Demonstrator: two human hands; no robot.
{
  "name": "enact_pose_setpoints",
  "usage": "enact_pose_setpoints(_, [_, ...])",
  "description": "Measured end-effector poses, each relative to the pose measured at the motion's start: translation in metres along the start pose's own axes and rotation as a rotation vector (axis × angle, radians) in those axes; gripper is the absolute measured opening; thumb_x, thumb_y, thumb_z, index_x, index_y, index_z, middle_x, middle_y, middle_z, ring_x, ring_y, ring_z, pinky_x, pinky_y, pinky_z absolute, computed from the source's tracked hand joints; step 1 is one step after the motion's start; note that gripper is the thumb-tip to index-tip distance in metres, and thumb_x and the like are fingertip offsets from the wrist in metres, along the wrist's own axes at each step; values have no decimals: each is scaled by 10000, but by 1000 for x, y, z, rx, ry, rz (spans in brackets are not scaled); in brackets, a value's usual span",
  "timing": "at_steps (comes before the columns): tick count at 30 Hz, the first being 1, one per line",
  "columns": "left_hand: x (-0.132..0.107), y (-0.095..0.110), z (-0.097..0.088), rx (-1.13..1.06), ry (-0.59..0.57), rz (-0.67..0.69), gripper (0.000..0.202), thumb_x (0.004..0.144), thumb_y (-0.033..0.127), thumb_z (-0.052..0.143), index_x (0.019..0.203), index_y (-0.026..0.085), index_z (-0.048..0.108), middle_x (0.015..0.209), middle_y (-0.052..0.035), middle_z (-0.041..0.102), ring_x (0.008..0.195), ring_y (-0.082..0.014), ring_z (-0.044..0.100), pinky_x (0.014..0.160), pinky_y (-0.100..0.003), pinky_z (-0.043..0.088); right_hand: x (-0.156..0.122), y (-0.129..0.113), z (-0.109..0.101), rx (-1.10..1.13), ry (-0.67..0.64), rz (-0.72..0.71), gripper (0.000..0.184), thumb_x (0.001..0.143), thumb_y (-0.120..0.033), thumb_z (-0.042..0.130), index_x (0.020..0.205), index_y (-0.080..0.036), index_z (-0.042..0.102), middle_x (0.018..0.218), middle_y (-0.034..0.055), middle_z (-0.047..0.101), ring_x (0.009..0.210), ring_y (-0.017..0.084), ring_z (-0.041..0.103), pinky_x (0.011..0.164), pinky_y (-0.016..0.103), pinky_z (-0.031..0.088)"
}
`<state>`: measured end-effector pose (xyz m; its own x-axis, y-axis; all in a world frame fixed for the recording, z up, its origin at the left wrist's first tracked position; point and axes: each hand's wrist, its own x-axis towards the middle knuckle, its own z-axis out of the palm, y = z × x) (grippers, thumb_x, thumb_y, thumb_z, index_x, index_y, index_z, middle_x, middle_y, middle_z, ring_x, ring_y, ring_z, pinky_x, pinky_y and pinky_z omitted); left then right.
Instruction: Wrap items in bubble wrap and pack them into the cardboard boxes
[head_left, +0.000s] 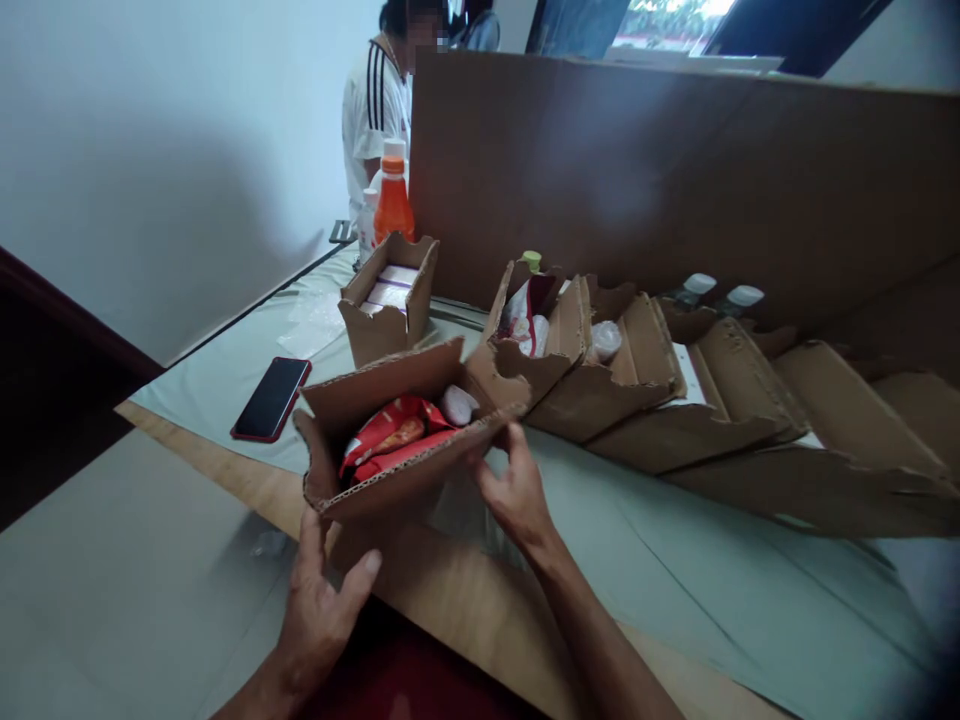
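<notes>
A small open cardboard box (390, 395) stands at the near table edge, holding red snack packets (386, 435) and a white wrapped item (457, 405). My left hand (319, 600) lies below the box's near left corner, thumb raised, fingers against the cardboard. My right hand (514, 490) grips the box's front flap at its right end, fingers curled on the edge.
A black phone (271, 398) lies left of the box. Another small box (390, 300) sits behind, with an orange bottle (393, 200) beyond it. A row of open boxes (637, 370) runs right along a tall cardboard wall (675, 170). A person in a white shirt (375, 110) stands far back.
</notes>
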<state>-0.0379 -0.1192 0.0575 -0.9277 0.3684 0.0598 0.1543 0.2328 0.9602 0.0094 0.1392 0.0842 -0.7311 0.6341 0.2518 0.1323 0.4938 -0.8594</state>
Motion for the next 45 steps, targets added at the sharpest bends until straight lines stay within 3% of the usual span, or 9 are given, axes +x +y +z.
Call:
enact_pose_setpoints(7, [-16,-24,12,-11,-99,101,889,952,343,632,1649,389,83,1721,-94,221,1540,-380,340,1240,-614,335,21,-1,51,15,145,-183,642,984,-266,466,1601,-222,295,1660,131,345,1546,273,319,1266,551,307])
enact_pose_setpoints(12, [-11,-8,23,13,-104,153,870,945,292,604,1655,377,109,1743,-30,176,1600,-351,175,1291,-591,243,31,-6,64,14,148,-269,632,979,-193,396,1604,-255,324,1632,98,404,1527,248,364,1266,524,325])
enact_pose_setpoints(18, [-8,-4,41,-24,-244,250,936,905,227,623,1652,409,89,1753,-32,130,1587,-365,220,1213,-566,418,40,17,51,67,134,-178,565,980,-284,440,1543,-234,425,1570,94,501,1462,260,457,1238,498,362])
enact_pose_setpoints(24, [61,21,93,-38,-310,301,986,865,214,660,1654,347,85,1759,-108,41,1611,-369,89,1230,-594,338,4,65,45,95,158,53,451,944,-339,506,1364,-192,576,1337,149,670,1190,271,665,1062,492,529])
enact_pose_setpoints(29, [131,36,129,-6,-291,325,942,849,250,660,1644,274,154,1745,-167,84,1604,-353,155,1225,-568,330,-9,76,44,98,154,35,366,914,-286,533,1252,-202,644,1329,155,667,1142,256,681,1009,461,563])
enact_pose_setpoints(33, [158,46,103,174,-119,546,682,879,252,630,1530,261,427,1703,-146,259,1563,-321,298,1234,-550,316,-6,76,42,96,147,17,329,916,-277,525,1203,-213,674,1304,142,683,1135,248,686,992,446,574])
enact_pose_setpoints(37, [217,68,51,426,185,723,586,814,204,682,1388,272,581,1703,-89,282,1597,-349,187,1261,-614,214,-6,76,44,86,148,4,296,900,-278,535,1135,-230,707,1276,123,703,1212,265,652,1070,485,525])
enact_pose_setpoints(41, [282,85,22,663,66,729,292,707,136,700,980,233,737,1594,-89,484,1572,-436,218,1227,-723,148,-4,74,44,66,146,-8,284,882,-263,542,1100,-227,719,1262,127,711,1215,275,650,1082,499,509])
enact_pose_setpoints(45, [274,87,1,715,22,811,112,721,112,665,707,223,681,1448,-33,637,1566,-403,262,1237,-721,95,-2,70,41,50,147,-26,260,881,-262,531,1043,-216,729,1250,141,714,1190,279,666,1037,482,538])
